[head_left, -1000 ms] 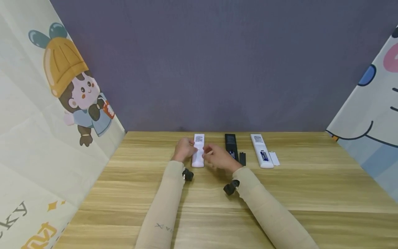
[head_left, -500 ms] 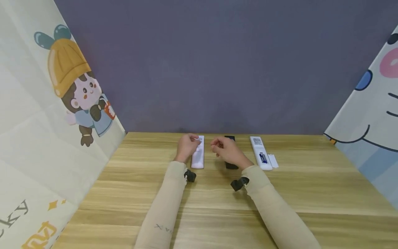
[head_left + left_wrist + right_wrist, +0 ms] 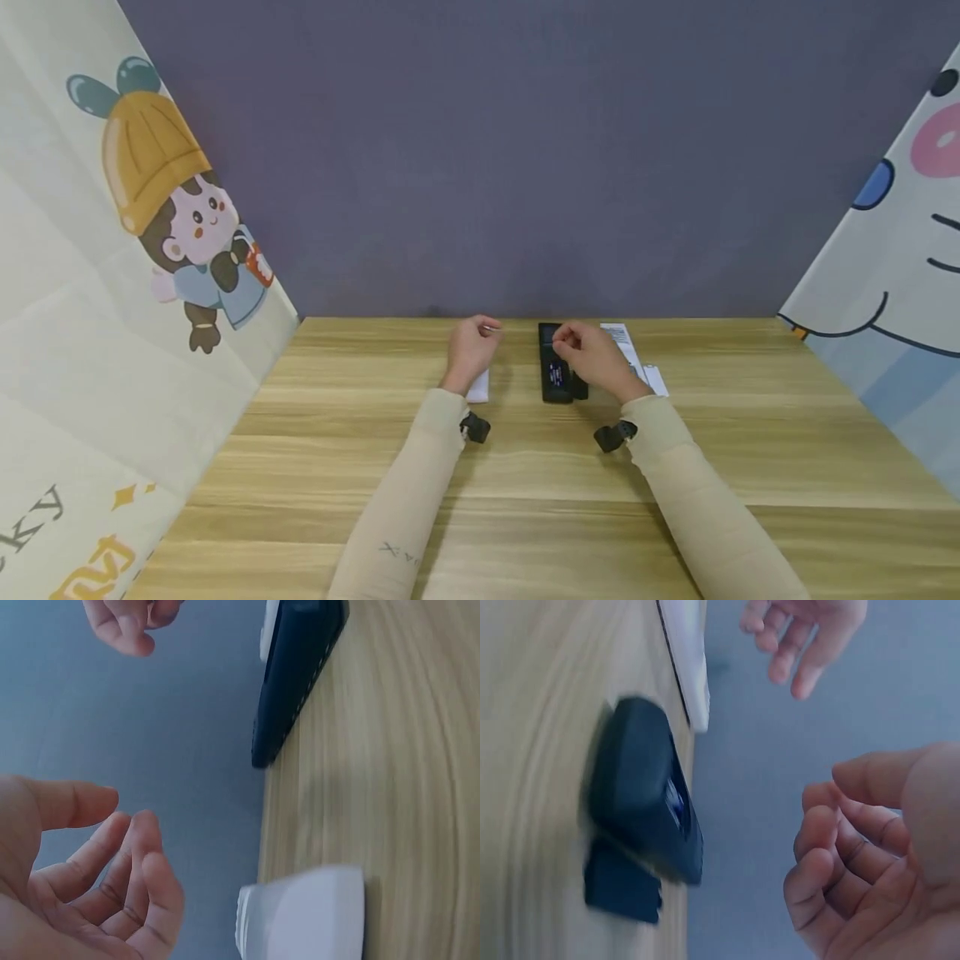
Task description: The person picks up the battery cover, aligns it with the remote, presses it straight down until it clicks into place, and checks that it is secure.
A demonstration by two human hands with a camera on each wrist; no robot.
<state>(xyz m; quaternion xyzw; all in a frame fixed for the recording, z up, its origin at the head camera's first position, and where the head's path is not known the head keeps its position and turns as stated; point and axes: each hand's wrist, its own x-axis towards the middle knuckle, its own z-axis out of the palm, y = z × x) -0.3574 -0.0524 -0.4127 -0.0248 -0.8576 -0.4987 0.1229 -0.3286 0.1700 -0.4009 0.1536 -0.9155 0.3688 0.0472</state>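
In the head view my left hand point(image 3: 471, 354) hovers over the left white remote control point(image 3: 478, 391), hiding most of it. The left wrist view shows its fingers loosely bent, with nothing between them. My right hand point(image 3: 598, 360) is raised over the black remote control point(image 3: 552, 392), slightly to its right. Its fingers are also bent and hold nothing in the right wrist view. Blue batteries point(image 3: 556, 374) show in the black remote's uncovered compartment. The black battery cover point(image 3: 580, 387) lies against that remote's right side, partly behind my hand.
A second white remote control point(image 3: 617, 335) lies farther right, partly hidden by my right hand. Beside it is its white battery cover point(image 3: 656, 380). The wooden table point(image 3: 540, 517) ends at a grey-blue wall point(image 3: 480, 167); printed cloths hang at both sides.
Both hands have come away from the left white remote control. The right hand has moved right, over the black remote; the left has risen and shifted slightly right and away. The remotes have not moved.
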